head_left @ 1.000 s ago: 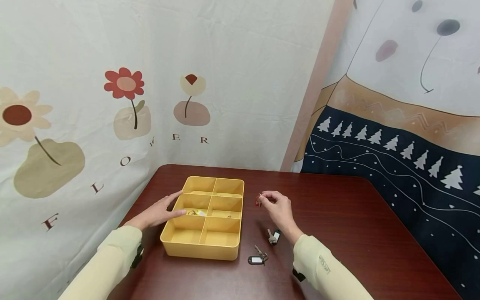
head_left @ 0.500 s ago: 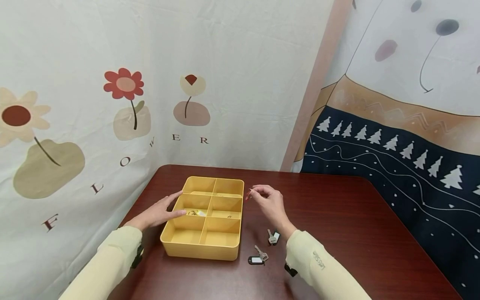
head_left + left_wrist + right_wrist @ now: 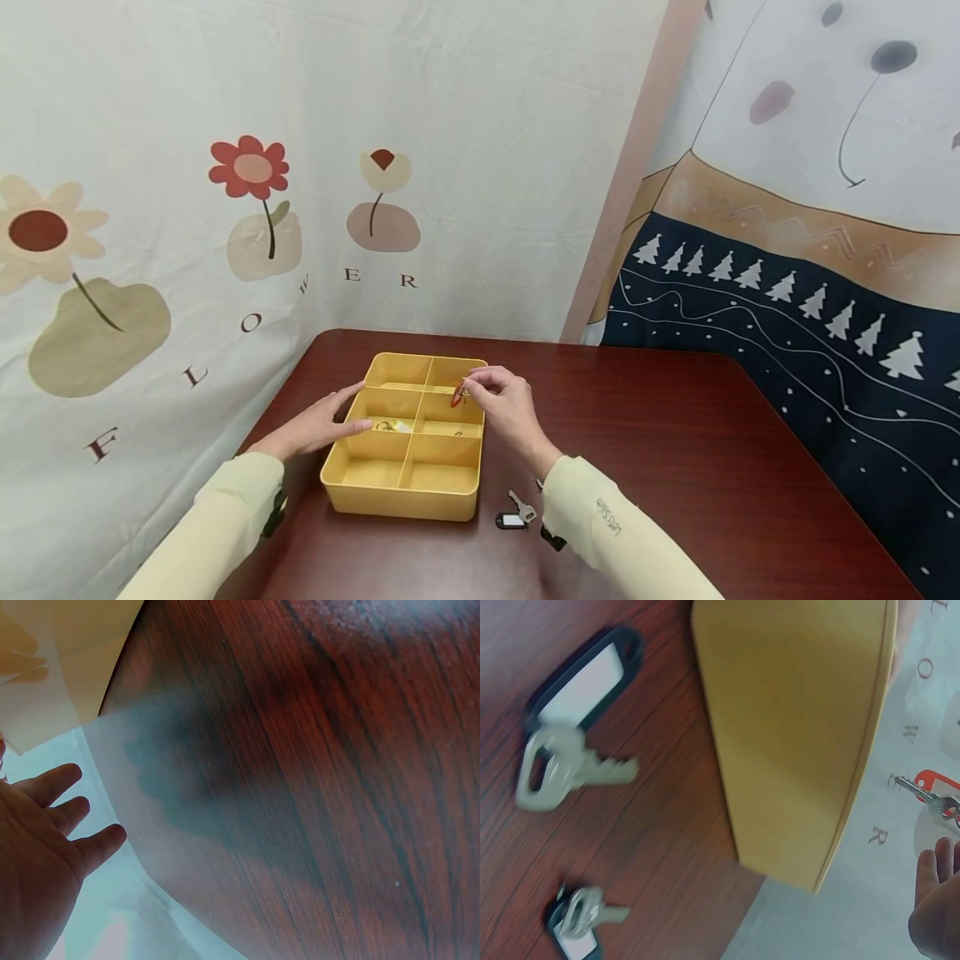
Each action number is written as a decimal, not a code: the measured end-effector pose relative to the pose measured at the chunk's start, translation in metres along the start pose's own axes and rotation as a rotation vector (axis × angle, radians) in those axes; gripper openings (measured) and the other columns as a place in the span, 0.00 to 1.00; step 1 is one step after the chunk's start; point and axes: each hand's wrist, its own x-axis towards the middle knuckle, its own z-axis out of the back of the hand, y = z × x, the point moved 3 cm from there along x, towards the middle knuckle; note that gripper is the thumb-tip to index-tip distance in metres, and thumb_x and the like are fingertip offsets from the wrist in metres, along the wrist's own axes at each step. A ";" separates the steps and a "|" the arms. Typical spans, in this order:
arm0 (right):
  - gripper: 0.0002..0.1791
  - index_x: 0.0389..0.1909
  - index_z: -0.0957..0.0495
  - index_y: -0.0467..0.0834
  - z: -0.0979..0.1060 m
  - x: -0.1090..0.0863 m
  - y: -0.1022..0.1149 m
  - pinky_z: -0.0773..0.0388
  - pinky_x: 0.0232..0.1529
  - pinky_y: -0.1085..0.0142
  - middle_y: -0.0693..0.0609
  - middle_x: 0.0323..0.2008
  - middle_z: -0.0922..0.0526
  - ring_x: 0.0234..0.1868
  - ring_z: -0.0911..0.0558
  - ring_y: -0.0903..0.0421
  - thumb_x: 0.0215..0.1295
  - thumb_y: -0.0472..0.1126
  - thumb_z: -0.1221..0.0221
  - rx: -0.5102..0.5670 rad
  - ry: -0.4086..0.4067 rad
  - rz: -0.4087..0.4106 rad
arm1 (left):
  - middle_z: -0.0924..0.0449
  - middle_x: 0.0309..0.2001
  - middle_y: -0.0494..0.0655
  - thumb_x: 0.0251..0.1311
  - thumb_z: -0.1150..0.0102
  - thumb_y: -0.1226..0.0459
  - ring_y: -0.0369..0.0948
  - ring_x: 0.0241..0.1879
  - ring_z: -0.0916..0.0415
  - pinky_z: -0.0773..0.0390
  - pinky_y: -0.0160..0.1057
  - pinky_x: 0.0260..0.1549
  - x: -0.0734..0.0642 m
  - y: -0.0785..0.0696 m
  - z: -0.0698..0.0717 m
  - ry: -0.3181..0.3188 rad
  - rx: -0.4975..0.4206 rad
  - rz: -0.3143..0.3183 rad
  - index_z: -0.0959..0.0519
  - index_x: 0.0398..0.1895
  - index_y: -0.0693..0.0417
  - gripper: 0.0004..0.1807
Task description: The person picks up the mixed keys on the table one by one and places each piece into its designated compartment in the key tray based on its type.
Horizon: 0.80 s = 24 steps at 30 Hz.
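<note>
My left hand (image 3: 318, 425) rests against the left side of a yellow divided box (image 3: 401, 503), its thumb over the rim. Its fingers look straight and spread in the left wrist view. Between thumb and fingertips, my right hand (image 3: 506, 408) pinches a key with a red tag (image 3: 457, 395) above the box's right-hand compartments. In the right wrist view the silver key (image 3: 921, 792) hangs beside its red tag. A yellow tag with a white label (image 3: 402, 426) lies in the middle left compartment. Something small and dark (image 3: 458, 433) sits in the middle right one.
Right of the box, a key with a black tag (image 3: 512, 521) lies on the dark red table (image 3: 645, 433). A second key with a black tag (image 3: 574, 930) is mostly hidden by my right sleeve in the head view. Printed curtains (image 3: 480, 167) stand behind.
My right hand has moved left with the red-tagged key, from above the table to above the box. My left hand has stayed in place.
</note>
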 end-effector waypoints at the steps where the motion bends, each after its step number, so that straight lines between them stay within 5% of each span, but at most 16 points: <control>1: 0.03 0.33 0.12 0.41 -0.004 0.000 0.002 0.22 0.45 0.67 0.49 0.42 0.14 0.46 0.18 0.57 0.63 0.37 0.33 0.001 0.007 0.001 | 0.49 0.73 0.73 0.62 0.40 0.41 0.69 0.72 0.57 0.49 0.70 0.64 0.000 0.000 0.000 0.000 0.000 -0.001 0.48 0.78 0.54 0.49; 6: 0.05 0.32 0.12 0.40 -0.023 -0.002 0.012 0.19 0.46 0.63 0.48 0.43 0.14 0.46 0.17 0.56 0.63 0.37 0.34 0.005 0.039 0.012 | 0.48 0.73 0.73 0.63 0.40 0.42 0.70 0.72 0.57 0.49 0.70 0.64 0.001 0.000 0.000 -0.002 0.002 -0.006 0.47 0.78 0.54 0.48; 24: 0.05 0.30 0.12 0.42 -0.089 -0.017 0.029 0.20 0.43 0.71 0.58 0.38 0.15 0.42 0.19 0.66 0.64 0.39 0.34 0.065 0.179 0.016 | 0.49 0.72 0.75 0.62 0.41 0.39 0.70 0.72 0.56 0.48 0.71 0.64 0.003 0.000 0.001 0.013 0.010 0.013 0.47 0.78 0.55 0.49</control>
